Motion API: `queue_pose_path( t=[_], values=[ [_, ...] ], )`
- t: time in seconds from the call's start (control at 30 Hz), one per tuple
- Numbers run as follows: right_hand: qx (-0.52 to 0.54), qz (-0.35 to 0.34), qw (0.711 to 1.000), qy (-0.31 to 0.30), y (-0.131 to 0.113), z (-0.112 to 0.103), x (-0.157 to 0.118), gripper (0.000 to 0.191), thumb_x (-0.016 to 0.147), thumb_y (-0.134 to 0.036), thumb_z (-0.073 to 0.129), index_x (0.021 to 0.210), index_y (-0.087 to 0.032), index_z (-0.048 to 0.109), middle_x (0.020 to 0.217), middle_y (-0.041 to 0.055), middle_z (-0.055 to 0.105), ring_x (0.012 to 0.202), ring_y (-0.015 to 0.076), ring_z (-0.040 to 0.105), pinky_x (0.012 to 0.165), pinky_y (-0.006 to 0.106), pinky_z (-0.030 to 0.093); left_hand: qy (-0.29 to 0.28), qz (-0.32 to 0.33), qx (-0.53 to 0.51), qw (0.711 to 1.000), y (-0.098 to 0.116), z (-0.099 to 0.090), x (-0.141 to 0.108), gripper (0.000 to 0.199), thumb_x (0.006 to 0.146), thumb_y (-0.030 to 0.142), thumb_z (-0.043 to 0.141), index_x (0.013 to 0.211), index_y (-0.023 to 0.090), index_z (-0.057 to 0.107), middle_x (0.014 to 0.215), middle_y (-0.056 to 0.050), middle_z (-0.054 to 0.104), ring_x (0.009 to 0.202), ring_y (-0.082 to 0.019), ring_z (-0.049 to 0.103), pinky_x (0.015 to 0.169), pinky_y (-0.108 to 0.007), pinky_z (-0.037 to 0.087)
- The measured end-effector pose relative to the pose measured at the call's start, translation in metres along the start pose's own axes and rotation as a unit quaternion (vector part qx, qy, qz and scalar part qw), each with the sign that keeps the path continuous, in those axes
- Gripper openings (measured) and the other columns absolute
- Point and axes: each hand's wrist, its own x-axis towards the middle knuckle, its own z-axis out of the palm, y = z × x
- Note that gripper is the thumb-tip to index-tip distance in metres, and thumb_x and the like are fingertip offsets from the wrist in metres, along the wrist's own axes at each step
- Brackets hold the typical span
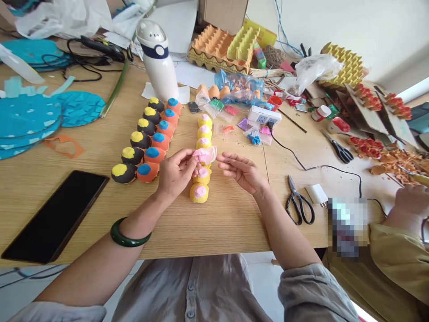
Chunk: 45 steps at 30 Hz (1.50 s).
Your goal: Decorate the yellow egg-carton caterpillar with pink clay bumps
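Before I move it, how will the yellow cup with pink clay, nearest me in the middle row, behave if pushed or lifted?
The yellow cup is probably light, if it is pulp like the egg tray behind. Its rounded shape may tip or roll. It touches the next cup, so a push would likely shift that too.

- A thin, creased sheet of pink modelling clay (205,154), pinched at one edge by the left hand (176,175).
- A straight row of egg-carton cups (202,176), domes up, coated in yellow clay, each topped with a pink clay patch, running directly beneath and beyond the sheet.
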Motion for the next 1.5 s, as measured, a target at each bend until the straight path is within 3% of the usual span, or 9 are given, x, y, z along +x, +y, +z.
queue_pose_path(
  t=[0.1, 0.27, 0.53, 0.63, 0.8, 0.97, 1.13, 1.3, 1.5],
  values=[
    [-0.014, 0.010, 1.000, 0.012, 0.000, 0.000, 0.000, 0.021, 0.103, -0.015, 0.059, 0.092, -0.015, 0.077, 0.081, 0.0038, 0.085, 0.056, 0.0104, 0.075, 0.052, 0.016, 0.062, 0.002, 0.005, 0.007, 1.000, -0.001, 0.000, 0.000, 0.018, 0.096, 0.037, 0.065, 0.090, 0.020, 0.071, 0.071, 0.000, 0.075, 0.054, -0.011, 0.064, 0.057, -0.022, 0.054],
    [-0.061, 0.000, 0.998, 0.030, 0.002, -0.001, 0.003, 0.040, 0.100, -0.042, 0.071, 0.069, -0.017, 0.067, 0.045, -0.0039, 0.065, 0.025, 0.0072, 0.045, 0.025, 0.016, 0.036, 0.017, 0.010, 0.004, 1.000, -0.002, 0.001, 0.002, 0.019, 0.095, 0.038, 0.066, 0.088, 0.020, 0.069, 0.069, 0.000, 0.074, 0.053, -0.012, 0.064, 0.056, -0.023, 0.054],
    [-0.050, -0.015, 0.997, 0.055, -0.001, 0.001, 0.004, 0.030, 0.109, -0.033, 0.057, 0.091, -0.015, 0.073, 0.090, 0.0106, 0.087, 0.066, 0.0148, 0.079, 0.061, 0.023, 0.066, 0.021, 0.022, -0.005, 1.000, -0.006, 0.003, 0.002, 0.021, 0.093, 0.039, 0.066, 0.086, 0.020, 0.069, 0.069, -0.001, 0.074, 0.052, -0.012, 0.063, 0.055, -0.023, 0.054],
    [-0.049, -0.030, 0.997, 0.047, 0.000, 0.000, 0.004, 0.020, 0.103, -0.025, 0.068, 0.086, -0.015, 0.073, 0.077, 0.0055, 0.084, 0.056, 0.0113, 0.075, 0.054, 0.017, 0.062, 0.031, 0.020, 0.000, 0.999, -0.005, 0.003, 0.002, 0.021, 0.092, 0.040, 0.067, 0.085, 0.020, 0.069, 0.070, -0.001, 0.074, 0.051, -0.011, 0.062, 0.054, -0.023, 0.053],
    [-0.067, -0.030, 0.997, 0.028, 0.002, -0.003, 0.006, 0.041, 0.095, -0.041, 0.079, 0.066, -0.018, 0.061, 0.051, -0.0024, 0.069, 0.032, 0.0077, 0.055, 0.032, 0.016, 0.045, 0.046, 0.025, 0.005, 0.999, -0.004, 0.002, 0.003, 0.023, 0.090, 0.042, 0.068, 0.088, 0.020, 0.069, 0.071, -0.001, 0.073, 0.051, -0.011, 0.061, 0.053, -0.023, 0.052],
    [-0.022, -0.033, 0.998, 0.038, 0.004, -0.005, 0.008, 0.022, 0.101, -0.023, 0.070, 0.081, -0.015, 0.072, 0.074, 0.0051, 0.083, 0.056, 0.0116, 0.076, 0.054, 0.018, 0.063, 0.029, 0.017, 0.022, 0.999, -0.004, 0.000, 0.001, 0.022, 0.092, 0.043, 0.068, 0.087, 0.021, 0.068, 0.072, -0.001, 0.075, 0.054, -0.012, 0.063, 0.056, -0.024, 0.055],
    [-0.002, -0.039, 0.999, 0.036, 0.007, -0.008, 0.008, 0.013, 0.099, -0.012, 0.065, 0.093, -0.015, 0.076, 0.095, 0.0078, 0.087, 0.075, 0.0134, 0.082, 0.066, 0.020, 0.068, 0.005, 0.015, 0.014, 1.000, -0.004, -0.002, -0.002, 0.022, 0.095, 0.041, 0.067, 0.092, 0.020, 0.071, 0.070, 0.000, 0.075, 0.055, -0.012, 0.065, 0.058, -0.023, 0.056],
    [-0.001, -0.057, 0.998, 0.027, 0.008, -0.010, 0.007, 0.008, 0.090, -0.014, 0.080, 0.095, -0.018, 0.075, 0.095, 0.0048, 0.087, 0.075, 0.0128, 0.082, 0.066, 0.019, 0.068, -0.001, -0.013, -0.003, 1.000, -0.002, -0.002, -0.002, 0.024, 0.094, 0.044, 0.070, 0.092, 0.020, 0.071, 0.071, -0.001, 0.076, 0.055, -0.012, 0.065, 0.058, -0.023, 0.057],
    [-0.019, -0.050, 0.998, 0.019, 0.009, -0.013, 0.008, 0.026, 0.085, -0.037, 0.089, 0.085, -0.016, 0.075, 0.075, 0.0035, 0.083, 0.054, 0.0118, 0.074, 0.054, 0.020, 0.064, -0.017, -0.013, 0.006, 1.000, 0.001, -0.003, -0.006, 0.024, 0.097, 0.044, 0.069, 0.094, 0.020, 0.073, 0.073, -0.001, 0.076, 0.056, -0.013, 0.066, 0.059, -0.024, 0.057]
  ],
)
